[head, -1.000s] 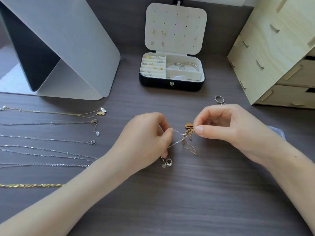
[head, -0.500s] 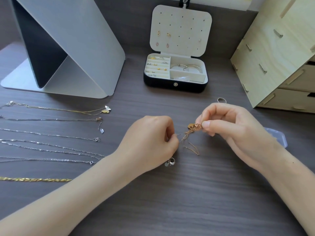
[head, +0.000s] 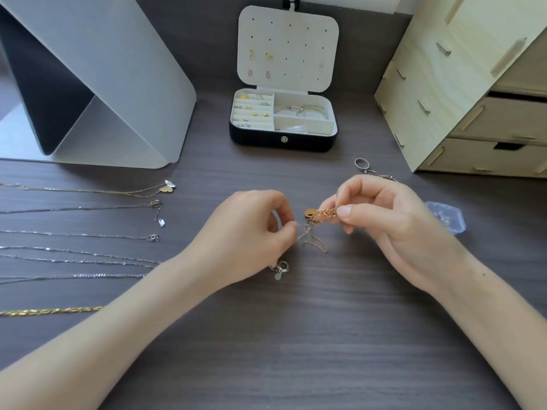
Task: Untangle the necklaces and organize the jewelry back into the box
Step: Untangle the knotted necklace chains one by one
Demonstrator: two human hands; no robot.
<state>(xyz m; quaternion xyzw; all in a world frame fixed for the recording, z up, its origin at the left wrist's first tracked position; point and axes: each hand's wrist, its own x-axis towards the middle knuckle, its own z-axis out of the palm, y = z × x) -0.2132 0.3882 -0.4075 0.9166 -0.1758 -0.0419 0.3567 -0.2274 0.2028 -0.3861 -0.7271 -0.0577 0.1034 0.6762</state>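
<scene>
Above the middle of the dark desk, my two hands hold a knot of tangled necklaces [head: 316, 229]. My right hand [head: 387, 226] pinches the rose-gold chain beside its round gold pendant [head: 309, 213]. My left hand [head: 251, 235] pinches a thin silver strand of the same knot, and a silver clasp with a small disc [head: 280, 269] hangs below that hand. The black jewelry box [head: 282, 140] stands open at the back centre, with earrings on its lid and hoops inside. Several straightened necklaces [head: 85, 232] lie in rows on the left.
A grey folded stand [head: 97, 84] fills the back left. A pale wooden drawer unit [head: 473, 90] stands at the back right. Silver rings [head: 362, 164] lie on the desk beyond my right hand, and a small clear plastic case [head: 447, 220] lies right of it.
The view has shifted slightly. My hands stayed on the knot, the left one closing in a little toward the right; the chains hang much as before.
</scene>
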